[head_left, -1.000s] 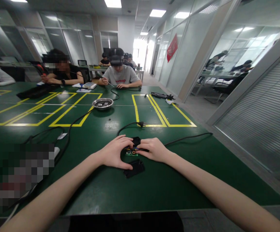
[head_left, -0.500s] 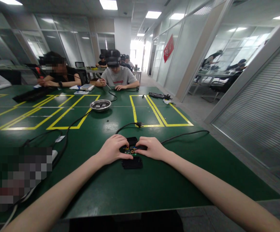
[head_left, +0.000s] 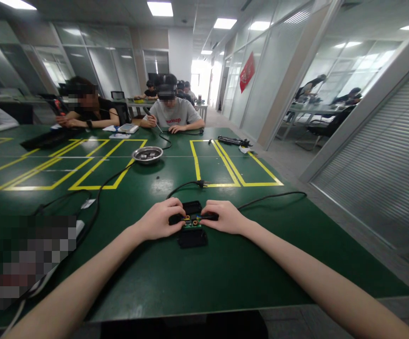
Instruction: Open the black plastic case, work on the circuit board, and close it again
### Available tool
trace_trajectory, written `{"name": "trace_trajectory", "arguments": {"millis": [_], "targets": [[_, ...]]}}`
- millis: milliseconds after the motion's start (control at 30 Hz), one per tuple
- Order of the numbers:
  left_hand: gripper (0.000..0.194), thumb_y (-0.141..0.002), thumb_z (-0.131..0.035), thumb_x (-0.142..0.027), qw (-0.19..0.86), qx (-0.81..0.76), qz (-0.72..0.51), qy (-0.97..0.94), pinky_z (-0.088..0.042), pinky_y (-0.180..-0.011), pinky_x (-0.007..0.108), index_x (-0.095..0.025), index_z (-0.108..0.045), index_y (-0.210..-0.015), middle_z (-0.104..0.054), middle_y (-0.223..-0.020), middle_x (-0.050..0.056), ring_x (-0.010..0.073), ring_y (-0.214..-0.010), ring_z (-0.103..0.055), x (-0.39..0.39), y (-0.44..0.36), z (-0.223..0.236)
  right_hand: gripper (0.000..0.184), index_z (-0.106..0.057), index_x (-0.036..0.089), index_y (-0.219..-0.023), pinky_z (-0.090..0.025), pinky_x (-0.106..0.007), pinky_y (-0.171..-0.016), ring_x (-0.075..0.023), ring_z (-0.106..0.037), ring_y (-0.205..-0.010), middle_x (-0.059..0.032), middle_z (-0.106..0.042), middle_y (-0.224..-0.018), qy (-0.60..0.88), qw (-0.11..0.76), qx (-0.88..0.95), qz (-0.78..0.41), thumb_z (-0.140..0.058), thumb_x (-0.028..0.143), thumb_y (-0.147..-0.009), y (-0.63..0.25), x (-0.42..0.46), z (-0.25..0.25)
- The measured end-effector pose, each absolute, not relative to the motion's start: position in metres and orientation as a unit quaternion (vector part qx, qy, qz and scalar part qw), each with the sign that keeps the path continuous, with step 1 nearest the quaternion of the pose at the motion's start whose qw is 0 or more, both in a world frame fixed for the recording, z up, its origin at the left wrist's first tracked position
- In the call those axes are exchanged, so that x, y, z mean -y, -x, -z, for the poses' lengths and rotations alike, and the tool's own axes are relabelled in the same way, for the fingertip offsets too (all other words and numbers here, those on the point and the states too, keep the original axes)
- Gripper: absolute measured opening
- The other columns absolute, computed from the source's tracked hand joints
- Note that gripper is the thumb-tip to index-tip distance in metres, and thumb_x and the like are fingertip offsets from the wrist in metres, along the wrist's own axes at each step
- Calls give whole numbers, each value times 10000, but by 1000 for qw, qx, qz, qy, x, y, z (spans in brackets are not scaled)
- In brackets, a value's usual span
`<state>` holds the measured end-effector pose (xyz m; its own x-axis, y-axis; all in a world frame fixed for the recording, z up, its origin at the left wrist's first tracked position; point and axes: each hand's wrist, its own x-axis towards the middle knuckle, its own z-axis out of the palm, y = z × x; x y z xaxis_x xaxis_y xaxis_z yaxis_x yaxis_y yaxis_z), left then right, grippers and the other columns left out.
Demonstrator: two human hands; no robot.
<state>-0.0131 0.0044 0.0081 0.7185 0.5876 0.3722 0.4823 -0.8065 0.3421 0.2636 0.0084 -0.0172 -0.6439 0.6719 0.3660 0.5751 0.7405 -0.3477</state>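
Note:
A small green circuit board (head_left: 192,224) with copper coils and coloured wires sits between my two hands. On its left, my left hand (head_left: 159,219) pinches a black cable end (head_left: 175,219), thumb and fingers closed around it. From the right, my right hand (head_left: 224,216) is closed on another black cable end (head_left: 209,216), beside the board's edge. One black casing half (head_left: 192,207) lies just beyond the board, and a second black casing half (head_left: 192,238) is on the near side. Parts of both cable ends are hidden by my fingers.
A black power plug (head_left: 200,183) lies beyond my hands, its cord running toward them. Another cable (head_left: 275,196) stretches right. A metal bowl (head_left: 147,155) holds metal parts. Yellow tape marks the green table (head_left: 247,273). Across it, a person (head_left: 172,113) holds a pen-like tool.
My left hand has shifted slightly left and its thumb has drawn back, so more of the circuit board and the left cable end show. My right hand has barely moved.

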Motion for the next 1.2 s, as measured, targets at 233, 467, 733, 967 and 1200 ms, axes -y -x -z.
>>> {"name": "trace_trajectory", "arguments": {"millis": [233,467,733,967,1200], "targets": [[90,-883,-609,-247,101,-327,-160,-926,-440,-668,257,-196,-629,-811,-638,-818,22,171,-752,-611,-5,12,-14,266,-631,195,-781,-359,-246,-617,-138,-550,-654,4,-612,-733,351,205,907,-111,-745,398,-910,-281,-12,10],[550,-939,-520,-621,108,-435,-55,-892,-272,-541,275,-208,-483,-578,-532,-565,-4,156,-532,-473,-8,21,-24,410,-530,208,-689,-324,-276,-623,-160,-528,-682,-12,-581,-713,354,192,913,-67,-599,471,-996,-280,-8,15],[628,-975,-388,-603,159,-528,-24,-834,-330,-540,284,-205,-621,-548,-648,-569,62,204,-530,-579,-16,44,-37,532,-566,194,-615,-292,-309,-616,-162,-550,-651,-40,-591,-658,460,201,865,1,-422,402,-1083,-280,-2,21],[610,-950,-385,-617,97,-646,46,-756,-437,-604,313,-220,-714,-626,-753,-744,124,300,-720,-709,-29,77,-50,590,-584,188,-588,-254,-303,-588,-145,-548,-564,-43,-620,-608,485,158,860,-13,-360,413,-1084,-301,9,19],[568,-927,-417,-635,94,-663,46,-741,-394,-561,302,-223,-727,-690,-766,-782,123,301,-722,-705,-32,87,-50,624,-538,197,-546,-260,-299,-593,-157,-548,-521,-35,-617,-553,502,147,851,-47,-357,452,-1086,-315,10,17]]}}
